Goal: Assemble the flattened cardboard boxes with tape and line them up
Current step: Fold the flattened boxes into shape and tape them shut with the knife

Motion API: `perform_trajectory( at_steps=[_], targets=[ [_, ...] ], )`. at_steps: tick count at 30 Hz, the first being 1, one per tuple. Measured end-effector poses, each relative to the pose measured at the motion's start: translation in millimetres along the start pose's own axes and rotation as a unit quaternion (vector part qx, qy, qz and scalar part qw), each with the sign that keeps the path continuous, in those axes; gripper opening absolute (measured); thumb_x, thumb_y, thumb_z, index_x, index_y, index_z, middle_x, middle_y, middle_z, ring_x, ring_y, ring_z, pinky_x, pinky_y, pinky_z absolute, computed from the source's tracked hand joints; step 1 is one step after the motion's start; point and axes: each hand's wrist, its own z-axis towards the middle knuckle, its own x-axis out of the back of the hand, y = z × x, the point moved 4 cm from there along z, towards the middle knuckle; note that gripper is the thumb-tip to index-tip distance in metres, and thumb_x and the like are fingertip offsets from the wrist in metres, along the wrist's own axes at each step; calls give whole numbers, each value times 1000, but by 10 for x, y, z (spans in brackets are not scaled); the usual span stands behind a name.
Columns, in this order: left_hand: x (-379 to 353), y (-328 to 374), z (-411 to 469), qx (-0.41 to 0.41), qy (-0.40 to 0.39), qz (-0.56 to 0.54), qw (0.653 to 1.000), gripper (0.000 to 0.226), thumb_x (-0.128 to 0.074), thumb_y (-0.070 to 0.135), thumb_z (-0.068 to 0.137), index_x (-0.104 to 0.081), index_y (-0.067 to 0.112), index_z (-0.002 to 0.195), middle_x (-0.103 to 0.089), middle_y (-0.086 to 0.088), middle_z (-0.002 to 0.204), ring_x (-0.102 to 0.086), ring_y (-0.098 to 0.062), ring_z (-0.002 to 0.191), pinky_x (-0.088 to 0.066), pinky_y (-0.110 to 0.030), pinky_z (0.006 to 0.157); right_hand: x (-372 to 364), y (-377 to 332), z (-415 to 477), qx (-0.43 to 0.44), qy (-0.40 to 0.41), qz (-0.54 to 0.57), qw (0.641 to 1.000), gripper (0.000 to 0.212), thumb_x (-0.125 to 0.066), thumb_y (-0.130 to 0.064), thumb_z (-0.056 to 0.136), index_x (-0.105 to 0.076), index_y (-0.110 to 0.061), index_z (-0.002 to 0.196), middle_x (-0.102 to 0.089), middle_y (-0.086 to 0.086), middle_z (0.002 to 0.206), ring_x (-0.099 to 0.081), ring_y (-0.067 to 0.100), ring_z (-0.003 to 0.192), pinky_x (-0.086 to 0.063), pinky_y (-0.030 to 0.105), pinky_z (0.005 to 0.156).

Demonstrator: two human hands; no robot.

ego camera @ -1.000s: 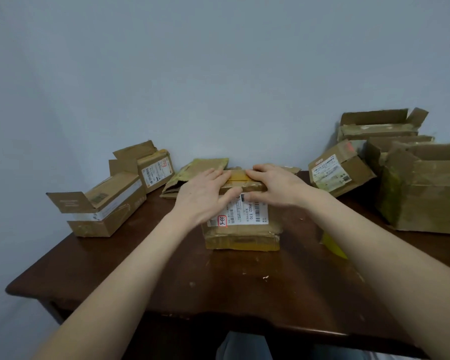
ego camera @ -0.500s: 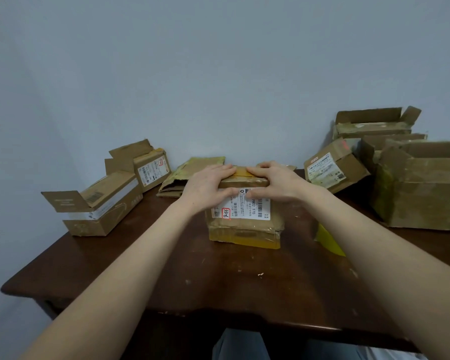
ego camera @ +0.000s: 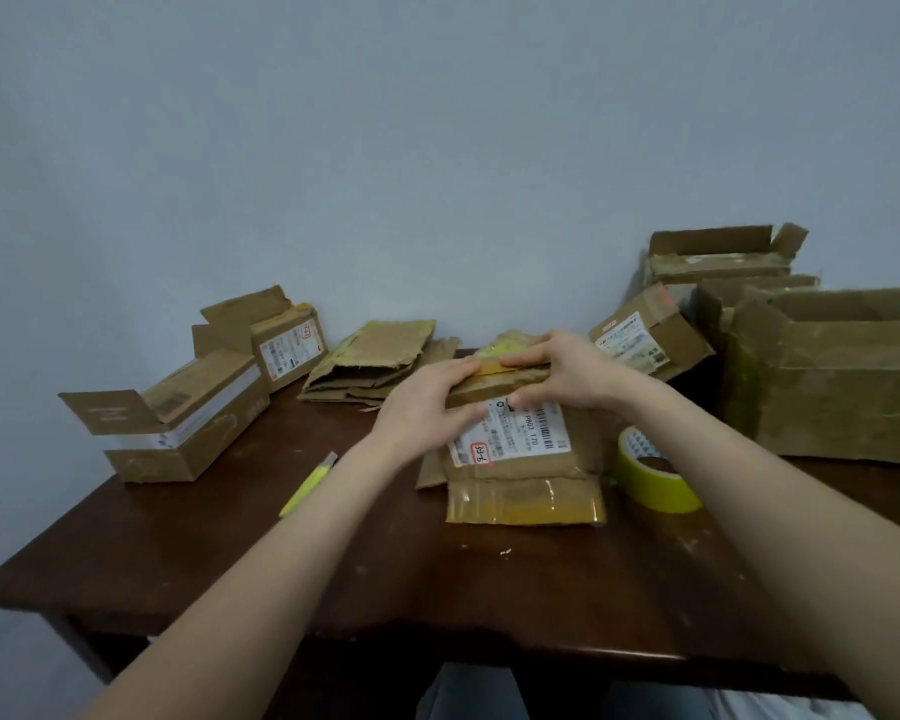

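A small brown cardboard box (ego camera: pixel 520 459) with a white shipping label stands at the middle of the dark wooden table (ego camera: pixel 333 574). My left hand (ego camera: pixel 427 402) grips its top left edge, thumb on the label side. My right hand (ego camera: pixel 557 368) grips the top right edge, fingers over the taped top flap. A roll of yellow-green tape (ego camera: pixel 655 478) lies just right of the box. A pile of flattened cardboard boxes (ego camera: pixel 380 363) lies behind, to the left.
A yellow utility knife (ego camera: pixel 307 483) lies left of my left forearm. Two assembled boxes (ego camera: pixel 178 423) (ego camera: pixel 281 337) stand at the left. At the right stand a labelled box (ego camera: pixel 645 340), a large open box (ego camera: pixel 832 387) and more open boxes (ego camera: pixel 718 257) behind.
The box has tipped toward me, showing more of its label face and front flap. My hands shifted on its top edge. The tape roll and the knife have come into view.
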Motion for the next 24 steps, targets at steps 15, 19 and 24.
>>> perform_trajectory(
  at_steps=[15,19,24],
  targets=[
    [-180,25,-86,-27,-69,205,976,78,-43,60,90,-17,20,152,-18,1,159,-17,-15,145,-16,-31,118,-512,78,1,-8,-43,-43,998,87,-70,-55,78,-23,-40,150,-5,2,161,-16,26,146,-25,42,116],
    [-174,-32,-113,-16,-92,220,971,85,-35,68,88,-11,18,153,-13,0,160,-15,-17,146,-17,-35,118,-564,-5,59,5,-43,-54,998,90,-67,-54,81,-16,-37,152,-2,1,162,-12,25,148,-23,41,117],
    [-196,-90,-48,2,-127,215,968,83,-34,65,91,-6,18,153,-6,-1,161,-10,-19,147,-13,-38,119,-571,-3,153,-9,-68,-105,992,93,-60,-61,82,-7,-33,154,2,-1,162,1,33,148,-13,46,120]
  ],
)
